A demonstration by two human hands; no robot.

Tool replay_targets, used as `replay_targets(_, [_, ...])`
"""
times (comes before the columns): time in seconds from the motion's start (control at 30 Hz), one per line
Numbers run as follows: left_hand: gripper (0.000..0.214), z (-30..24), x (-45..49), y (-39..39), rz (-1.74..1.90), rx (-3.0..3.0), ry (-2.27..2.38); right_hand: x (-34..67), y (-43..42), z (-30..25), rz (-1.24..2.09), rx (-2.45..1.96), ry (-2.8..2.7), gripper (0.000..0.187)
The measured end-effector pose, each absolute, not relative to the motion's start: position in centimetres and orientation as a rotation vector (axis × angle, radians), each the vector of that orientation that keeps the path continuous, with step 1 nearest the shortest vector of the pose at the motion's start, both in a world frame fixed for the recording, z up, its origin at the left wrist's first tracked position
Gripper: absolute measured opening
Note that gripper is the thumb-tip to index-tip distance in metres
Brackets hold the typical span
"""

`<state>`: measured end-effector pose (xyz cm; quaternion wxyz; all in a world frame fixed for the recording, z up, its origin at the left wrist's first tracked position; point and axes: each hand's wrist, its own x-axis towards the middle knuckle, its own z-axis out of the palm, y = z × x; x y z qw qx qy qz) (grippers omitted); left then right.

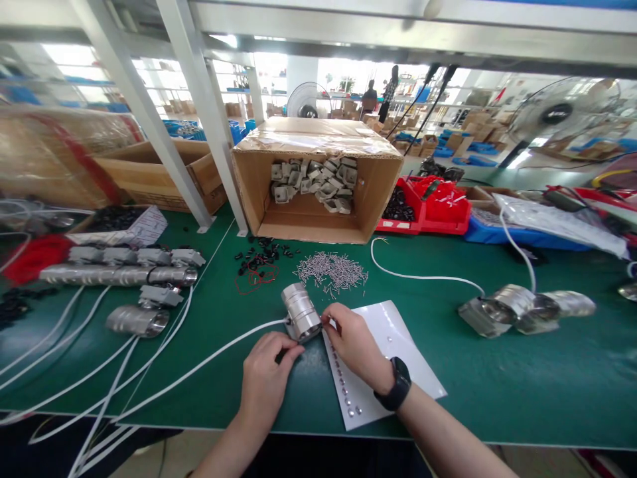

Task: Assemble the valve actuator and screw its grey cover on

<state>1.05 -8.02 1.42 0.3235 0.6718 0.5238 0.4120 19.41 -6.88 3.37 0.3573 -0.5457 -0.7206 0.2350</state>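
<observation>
A short silver metal cylinder housing (pixel 301 312) lies on the green table in front of me, with a white cable (pixel 213 358) running from its left side. My left hand (pixel 266 372) grips its near lower edge between thumb and fingers. At its right end, my right hand (pixel 351 342), with a black watch on the wrist, has thumb and forefinger pinched together. Whatever is in that pinch is too small to make out. Beneath the right hand lies a white sheet (pixel 398 362), with a row of small shiny round pieces (pixel 343 385) along its left side.
Loose screws (pixel 333 271) and small black parts (pixel 263 255) are heaped beyond the cylinder. Behind them an open cardboard box (pixel 303 229) holds grey parts. More cabled cylinders lie left (pixel 134 320) and right (pixel 510 302). Red bins (pixel 445 222) and shelf posts (pixel 209 99) stand behind.
</observation>
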Motion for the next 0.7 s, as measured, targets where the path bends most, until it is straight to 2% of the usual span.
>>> replay_targets(0.2, [0.012,1.4,0.9,-7.9,1.074,1.711,1.39,19.4,-7.7,2.5,0.528,-1.376,-1.856,0.019])
replay_targets(0.43, [0.019,1.1,0.3,-6.7,0.979,2.08,1.332,19.3,-6.8,3.3,0.53,-1.485,-1.756,0.013])
replay_targets(0.7, [0.026,0.9,0.9,-6.6,0.952,1.9,1.453,19.5,-7.3,2.8,0.467,-1.53,-1.864,0.014])
